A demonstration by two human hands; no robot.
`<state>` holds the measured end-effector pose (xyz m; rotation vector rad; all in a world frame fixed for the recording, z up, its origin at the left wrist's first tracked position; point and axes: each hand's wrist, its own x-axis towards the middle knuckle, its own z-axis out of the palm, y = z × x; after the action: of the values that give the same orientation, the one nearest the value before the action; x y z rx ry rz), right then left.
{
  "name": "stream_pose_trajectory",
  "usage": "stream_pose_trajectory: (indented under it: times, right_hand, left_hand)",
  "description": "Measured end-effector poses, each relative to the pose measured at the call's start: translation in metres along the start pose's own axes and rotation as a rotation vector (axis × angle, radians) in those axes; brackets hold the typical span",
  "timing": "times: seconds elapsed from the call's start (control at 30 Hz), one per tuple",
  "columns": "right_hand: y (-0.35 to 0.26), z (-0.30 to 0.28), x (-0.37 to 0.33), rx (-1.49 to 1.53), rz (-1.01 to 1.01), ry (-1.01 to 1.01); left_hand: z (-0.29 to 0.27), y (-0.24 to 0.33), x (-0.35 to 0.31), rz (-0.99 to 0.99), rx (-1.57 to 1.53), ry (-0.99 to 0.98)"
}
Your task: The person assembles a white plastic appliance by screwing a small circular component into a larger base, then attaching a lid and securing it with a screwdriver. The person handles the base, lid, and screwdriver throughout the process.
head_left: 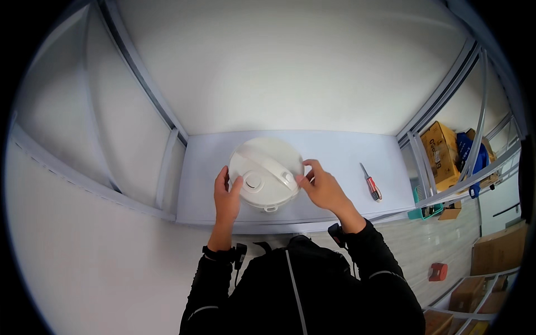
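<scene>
A round white rice cooker point(261, 159) stands on the pale tabletop, seen from above. Its carrying handle point(268, 161) lies slantwise across the lid, and a round steam vent point(253, 182) sits at the lid's near left. My left hand point(227, 200) grips the cooker's left edge, thumb on top and fingers down the side. On the right, my right hand point(324, 188) holds the edge by the handle's end between thumb and bent fingers. Farther right a screwdriver point(371, 183) with a red and black handle lies on the table.
The white tabletop point(335, 151) is framed by metal posts, with a pale wall point(296, 67) behind. Beyond the right posts stand a yellow-brown carton point(440, 153) and a green basket point(420, 212). A red stool point(438, 272) and shelves with cardboard boxes point(468, 293) are lower right.
</scene>
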<state>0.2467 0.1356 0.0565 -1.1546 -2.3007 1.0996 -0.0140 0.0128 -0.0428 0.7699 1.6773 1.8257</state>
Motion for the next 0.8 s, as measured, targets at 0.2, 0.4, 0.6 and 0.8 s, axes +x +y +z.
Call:
stream_pose_trajectory:
  times: [0.2,0.4,0.6,0.8]
  right_hand:
    - [0.052,0.020,0.036,-0.068,-0.338,0.209]
    - [0.028,0.027,0.007,-0.127,-0.221,0.035]
    - [0.019,0.031,-0.009,-0.134,-0.215,0.048]
    - [0.038,0.029,-0.001,-0.253,-0.447,0.095]
  left_hand:
    - [0.016,0.020,-0.036,0.110,0.252,-0.136]
    - [0.006,0.021,-0.028,0.110,-0.003,-0.236]
    - [0.011,-0.003,-0.026,0.149,0.116,-0.080]
    - [0.028,0.017,-0.041,0.164,0.248,-0.084]
